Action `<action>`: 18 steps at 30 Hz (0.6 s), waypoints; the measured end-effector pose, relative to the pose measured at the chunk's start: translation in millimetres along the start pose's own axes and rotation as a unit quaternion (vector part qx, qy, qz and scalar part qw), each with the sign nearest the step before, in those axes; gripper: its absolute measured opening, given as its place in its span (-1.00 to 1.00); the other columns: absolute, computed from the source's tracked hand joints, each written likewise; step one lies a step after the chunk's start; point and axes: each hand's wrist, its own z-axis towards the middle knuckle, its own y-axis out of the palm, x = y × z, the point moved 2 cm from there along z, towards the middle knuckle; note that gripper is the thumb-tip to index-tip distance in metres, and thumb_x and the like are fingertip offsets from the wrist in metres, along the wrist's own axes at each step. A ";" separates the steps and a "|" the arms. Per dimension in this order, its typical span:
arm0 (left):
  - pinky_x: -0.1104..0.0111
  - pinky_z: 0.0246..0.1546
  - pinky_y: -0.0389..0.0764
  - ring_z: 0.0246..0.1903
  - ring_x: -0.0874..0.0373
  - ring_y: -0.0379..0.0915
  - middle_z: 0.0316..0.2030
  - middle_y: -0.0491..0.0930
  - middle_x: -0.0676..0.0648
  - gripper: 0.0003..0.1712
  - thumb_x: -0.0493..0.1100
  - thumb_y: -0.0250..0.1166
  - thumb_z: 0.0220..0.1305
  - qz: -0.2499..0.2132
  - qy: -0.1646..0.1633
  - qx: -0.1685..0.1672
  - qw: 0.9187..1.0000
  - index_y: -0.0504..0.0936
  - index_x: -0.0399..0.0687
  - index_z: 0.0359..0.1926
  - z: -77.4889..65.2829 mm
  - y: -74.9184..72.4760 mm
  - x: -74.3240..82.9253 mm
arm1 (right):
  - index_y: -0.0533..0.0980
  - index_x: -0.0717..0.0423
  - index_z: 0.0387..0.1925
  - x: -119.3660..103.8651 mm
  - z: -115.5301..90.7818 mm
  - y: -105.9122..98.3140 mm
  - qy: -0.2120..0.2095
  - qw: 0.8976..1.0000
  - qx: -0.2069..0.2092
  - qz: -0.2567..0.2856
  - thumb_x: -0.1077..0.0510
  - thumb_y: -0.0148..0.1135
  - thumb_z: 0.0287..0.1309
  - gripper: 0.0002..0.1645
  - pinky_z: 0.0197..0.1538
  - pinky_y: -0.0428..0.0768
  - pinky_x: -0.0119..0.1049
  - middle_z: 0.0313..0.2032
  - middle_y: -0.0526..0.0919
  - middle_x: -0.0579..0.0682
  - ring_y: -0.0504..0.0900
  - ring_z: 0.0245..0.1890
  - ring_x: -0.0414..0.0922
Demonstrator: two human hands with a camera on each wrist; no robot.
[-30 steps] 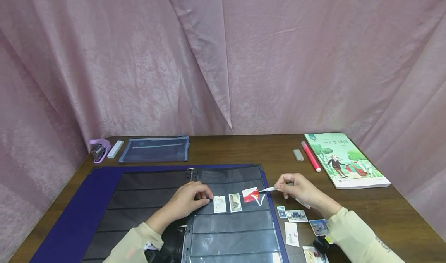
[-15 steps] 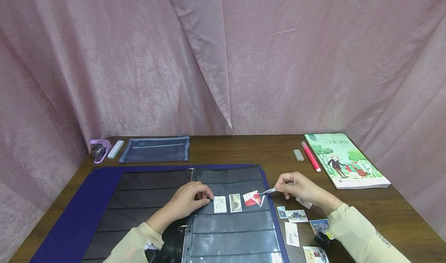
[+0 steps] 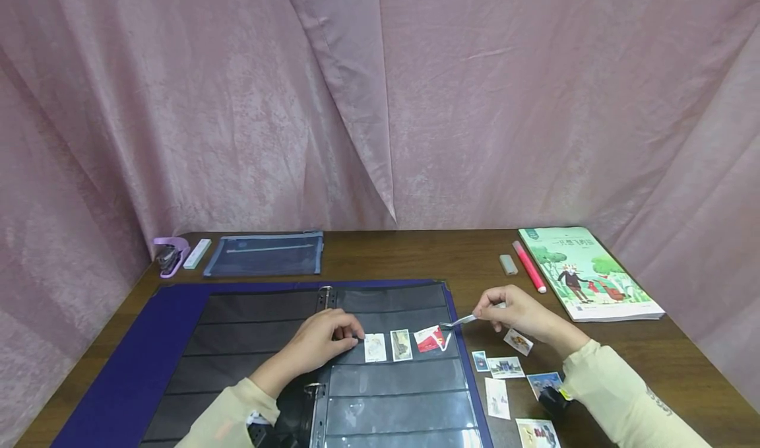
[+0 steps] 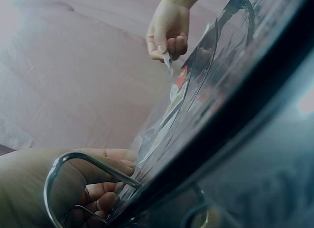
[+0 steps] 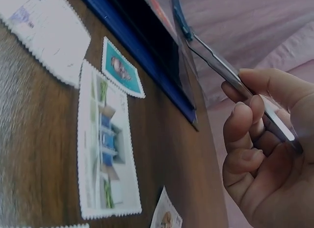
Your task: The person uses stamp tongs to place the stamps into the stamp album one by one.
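In the head view, my right hand [image 3: 515,313] holds metal tweezers [image 3: 466,320] between thumb and fingers. Their tips are just above a red-and-white stamp [image 3: 429,339], which sits tilted in a pocket row of the stamp album [image 3: 398,385]; a white V shape shows at its right end. Left of it, two stamps stand in the same row: a tan one [image 3: 401,346] and a pale one [image 3: 375,348]. My left hand [image 3: 323,341] is beside the pale stamp, thumb and forefinger pinching the clear pocket strip [image 4: 147,139], seen edge-on in the left wrist view.
Several loose stamps, one showing a building [image 3: 506,367], lie right of the album. Metal rings [image 3: 324,296] rise at its spine. Behind are a mesh pouch [image 3: 264,255], a purple stapler [image 3: 172,256], an eraser [image 3: 508,264], a pink marker [image 3: 530,267] and a green book [image 3: 588,276].
The tweezers have let go of the red-and-white stamp and drawn slightly up with my right hand. That stamp has shifted a little down and right. My left hand has stayed put.
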 end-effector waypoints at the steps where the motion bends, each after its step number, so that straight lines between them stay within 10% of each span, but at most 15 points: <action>1: 0.53 -0.44 0.32 -0.49 0.40 0.29 -0.53 0.41 0.27 -0.83 -0.14 0.30 0.05 0.001 0.000 0.000 1.000 0.56 0.34 -0.40 -0.1 -0.1 -0.4 | 0.50 0.36 -0.37 -0.8 0.7 0.5 -0.001 1.000 0.000 0.004 0.15 0.12 0.13 -0.73 -0.52 0.48 -0.30 -0.43 0.51 0.15 0.42 -0.63 -0.30; 18: 0.53 -0.44 0.32 -0.50 0.40 0.29 -0.53 0.42 0.27 -0.85 -0.12 0.30 0.05 0.005 -0.005 -0.001 1.000 0.57 0.32 -0.39 0.1 1.3 -1.4 | 0.48 0.35 -0.46 -9.5 9.8 11.5 -0.001 0.999 -0.024 -0.029 0.17 0.12 0.13 -0.74 -0.56 0.47 -0.30 -0.68 0.39 -0.06 0.40 -0.70 -0.29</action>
